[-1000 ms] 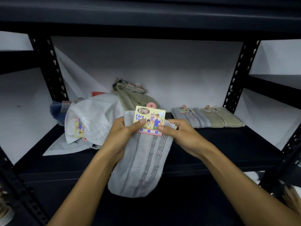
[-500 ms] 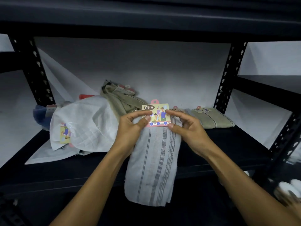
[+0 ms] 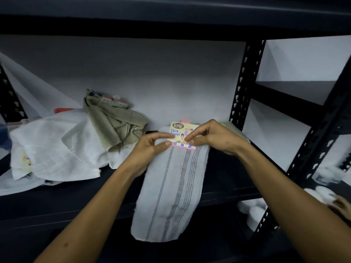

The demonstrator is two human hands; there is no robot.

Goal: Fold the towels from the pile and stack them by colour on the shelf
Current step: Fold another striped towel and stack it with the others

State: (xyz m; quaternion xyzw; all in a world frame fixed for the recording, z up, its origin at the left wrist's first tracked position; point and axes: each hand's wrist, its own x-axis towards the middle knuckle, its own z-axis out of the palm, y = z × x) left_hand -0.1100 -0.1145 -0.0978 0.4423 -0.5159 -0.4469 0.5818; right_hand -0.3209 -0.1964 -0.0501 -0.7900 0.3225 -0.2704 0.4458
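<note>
At the far left of the dark shelf [image 3: 224,173] a bit of blue fabric [image 3: 3,136] shows at the edge of my view, too blurred for me to tell more. Just right of it lies the pile: a crumpled white towel [image 3: 57,147] with a small yellow label [image 3: 26,161] on its near left side, spread loosely over the board. A sliver of something red [image 3: 63,110] peeks out behind it. On the pile's right side sits a bunched olive-beige towel [image 3: 114,120], with more card tags [image 3: 114,100] showing at its far end.

Next comes my left hand [image 3: 150,149]. Its thumb and forefinger pinch the left edge of the "ENE Face Towel" card label [image 3: 181,134] and the cloth beneath it. The label is fixed to the far end of a light grey towel [image 3: 171,190] with dark lengthwise stripes. The towel's far part lies on the shelf and its near end hangs over the front edge. My right hand [image 3: 214,137] pinches the right side of the same label, fingers curled on the towel's top edge.

Behind my right hand, against the perforated black upright [image 3: 245,80], I can see only the corner of a beige folded towel [image 3: 236,130]. Lower right, below the shelf, are blurred white shapes [image 3: 252,209] I cannot identify.
</note>
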